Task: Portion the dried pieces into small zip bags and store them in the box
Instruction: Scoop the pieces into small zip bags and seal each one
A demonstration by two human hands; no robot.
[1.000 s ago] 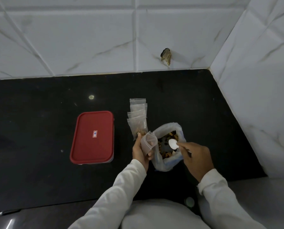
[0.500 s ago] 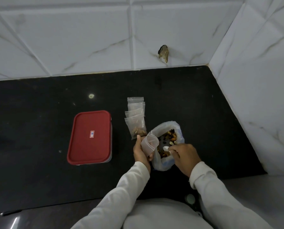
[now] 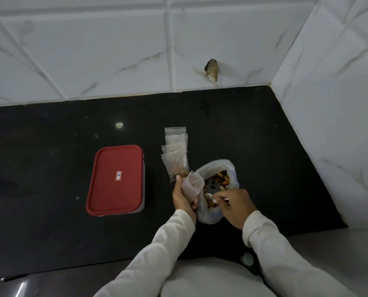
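A large white plastic bag (image 3: 232, 168) stands open on the black counter, with orange and brown dried pieces (image 3: 220, 177) inside. My left hand (image 3: 183, 197) holds a small clear zip bag (image 3: 192, 184) open at the big bag's left rim. My right hand (image 3: 234, 203) grips a white spoon (image 3: 210, 198), its bowl down among the pieces. Several small zip bags (image 3: 175, 151) lie in an overlapping row behind my left hand; the nearest holds dried pieces. The box with a red lid (image 3: 115, 180) sits shut to the left.
The black counter (image 3: 50, 146) ends at white tiled walls behind and to the right, forming a corner. A chipped hole (image 3: 211, 69) marks the back wall. My white sleeves reach in from the bottom edge.
My right hand has lowered the spoon from above the pieces down into the big bag. My left hand keeps the small bag in the same place.
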